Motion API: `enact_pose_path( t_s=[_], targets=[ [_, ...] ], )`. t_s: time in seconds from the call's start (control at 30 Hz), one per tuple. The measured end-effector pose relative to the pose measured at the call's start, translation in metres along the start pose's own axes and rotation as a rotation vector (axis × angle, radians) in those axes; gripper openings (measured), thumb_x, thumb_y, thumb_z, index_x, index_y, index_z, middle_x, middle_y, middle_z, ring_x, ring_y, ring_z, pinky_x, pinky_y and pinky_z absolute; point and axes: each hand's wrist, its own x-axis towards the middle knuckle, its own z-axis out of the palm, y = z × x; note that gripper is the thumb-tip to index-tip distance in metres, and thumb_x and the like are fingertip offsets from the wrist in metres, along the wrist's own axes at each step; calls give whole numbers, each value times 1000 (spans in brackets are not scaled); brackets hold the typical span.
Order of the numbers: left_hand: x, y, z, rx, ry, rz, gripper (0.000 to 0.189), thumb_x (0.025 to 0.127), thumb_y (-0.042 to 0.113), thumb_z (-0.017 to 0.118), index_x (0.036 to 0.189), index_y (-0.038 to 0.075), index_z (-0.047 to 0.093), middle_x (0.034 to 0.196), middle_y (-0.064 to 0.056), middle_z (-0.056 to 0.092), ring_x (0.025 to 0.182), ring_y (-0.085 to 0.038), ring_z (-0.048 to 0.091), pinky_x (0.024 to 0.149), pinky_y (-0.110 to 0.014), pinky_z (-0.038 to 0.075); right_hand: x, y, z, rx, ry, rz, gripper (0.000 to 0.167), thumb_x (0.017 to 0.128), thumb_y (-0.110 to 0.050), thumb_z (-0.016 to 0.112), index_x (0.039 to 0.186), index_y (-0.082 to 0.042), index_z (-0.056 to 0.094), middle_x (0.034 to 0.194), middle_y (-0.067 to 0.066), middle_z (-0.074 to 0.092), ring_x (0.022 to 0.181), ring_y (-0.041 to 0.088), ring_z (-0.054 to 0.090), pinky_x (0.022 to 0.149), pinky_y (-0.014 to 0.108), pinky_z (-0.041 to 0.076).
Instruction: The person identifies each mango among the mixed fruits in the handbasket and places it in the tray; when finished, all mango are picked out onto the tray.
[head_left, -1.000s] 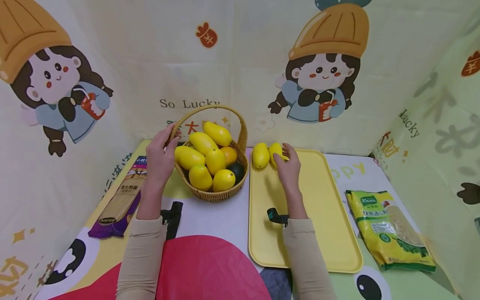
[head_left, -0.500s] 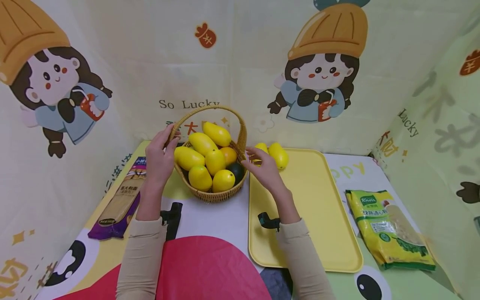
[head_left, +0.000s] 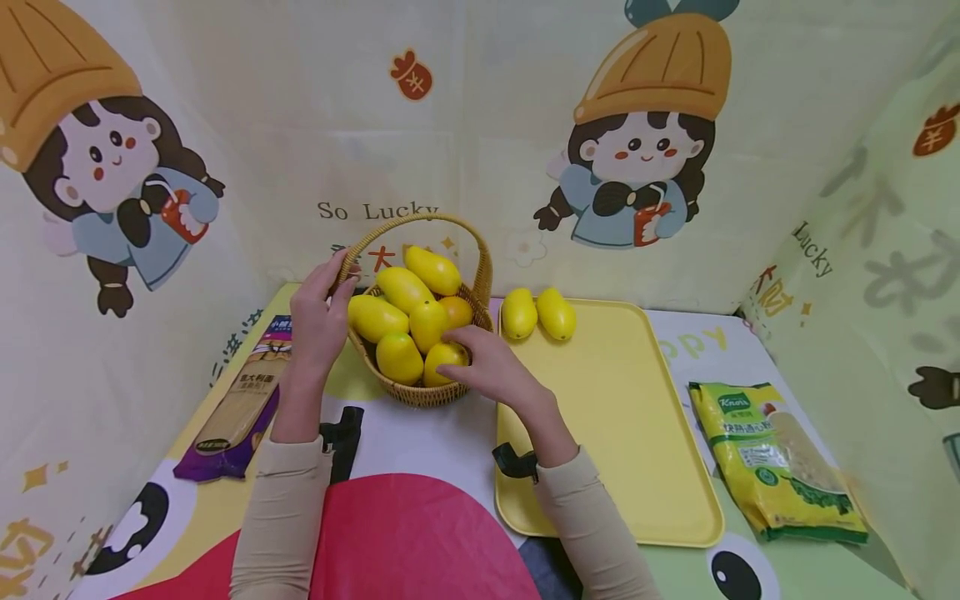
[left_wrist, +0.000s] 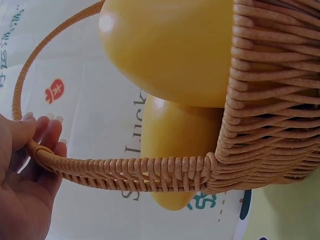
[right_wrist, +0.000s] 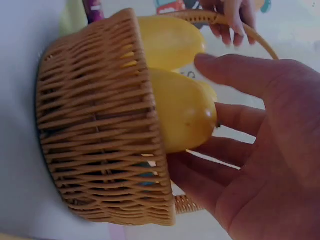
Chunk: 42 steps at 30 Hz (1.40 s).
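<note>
A wicker basket [head_left: 423, 395] heaped with several yellow mangoes [head_left: 403, 289] stands left of the tray. My left hand [head_left: 318, 308] holds one side of its arched handle [left_wrist: 110, 169], fingers behind and thumb in front. Over the basket's front right rim, my right hand [head_left: 491, 364] reaches round a mango [right_wrist: 185, 112]. Its fingers pass behind that fruit, while the thumb stays spread off it in the right wrist view. An orange fruit [head_left: 457, 312] shows among the mangoes; the basket's right inside is partly hidden by my right hand.
On a yellow tray [head_left: 615, 433], two mangoes [head_left: 519, 314] lie side by side at the far left corner. A green and yellow Knorr bag [head_left: 780, 458] is to the tray's right. At the left lies a purple pasta packet [head_left: 236, 408]. Printed cloth walls stand behind.
My right hand let go of a mango on the tray, then moved left and down to the basket's front mango. My left hand has stayed on the handle.
</note>
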Motion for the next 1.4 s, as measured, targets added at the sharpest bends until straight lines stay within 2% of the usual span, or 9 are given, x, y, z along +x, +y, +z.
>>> enact_pose_path(
  t_s=[0.27, 0.37, 0.63, 0.83, 1.0, 1.23, 1.4],
  targets=[
    [0, 0, 1, -1, -2, 0, 44, 102, 21, 54, 145, 26, 52, 124, -7, 66, 117, -16, 62, 102, -17, 50, 1, -2, 7, -57, -40, 17, 51, 90, -34, 70, 136, -17, 58, 134, 4, 60, 116, 19, 57, 103, 37, 50],
    [0, 0, 1, 4, -3, -9, 44, 102, 22, 54, 145, 30, 51, 124, -6, 66, 116, -17, 62, 101, -16, 50, 1, -2, 8, -69, -40, 13, 52, 89, -32, 71, 137, -17, 58, 134, 4, 60, 115, 19, 57, 102, 38, 50],
    [-2, 1, 2, 11, -2, -21, 44, 102, 21, 53, 145, 30, 51, 125, -7, 66, 118, -18, 61, 102, -18, 50, 2, -1, 8, -114, -14, -18, 50, 88, -30, 70, 135, -17, 59, 131, 3, 62, 114, 18, 58, 101, 37, 51],
    [-2, 1, 1, 7, -2, -22, 44, 102, 21, 53, 145, 31, 51, 124, -7, 66, 117, -18, 62, 102, -19, 50, -3, -3, -2, -42, 27, -2, 51, 86, -29, 71, 135, -16, 60, 134, 2, 62, 121, 20, 57, 105, 40, 50],
    [-1, 1, 2, 6, -4, -17, 45, 102, 20, 53, 145, 31, 51, 124, -6, 66, 117, -17, 62, 102, -19, 50, -6, -2, -12, -5, 62, 11, 51, 85, -29, 73, 133, -17, 60, 133, 0, 62, 117, 18, 57, 103, 38, 51],
    [-1, 0, 1, 5, 4, -7, 45, 102, 18, 54, 146, 25, 51, 125, -7, 66, 117, -17, 62, 102, -21, 51, -12, 0, -30, 91, 109, 27, 49, 85, -27, 73, 132, -19, 60, 128, -3, 63, 106, 17, 57, 93, 36, 54],
    [0, 1, 2, 4, 4, -10, 45, 102, 18, 54, 146, 25, 51, 125, -7, 66, 117, -17, 62, 102, -21, 51, -19, 4, -46, 143, 134, 34, 49, 86, -26, 73, 132, -18, 60, 131, -1, 61, 111, 19, 58, 93, 38, 54]
  ],
)
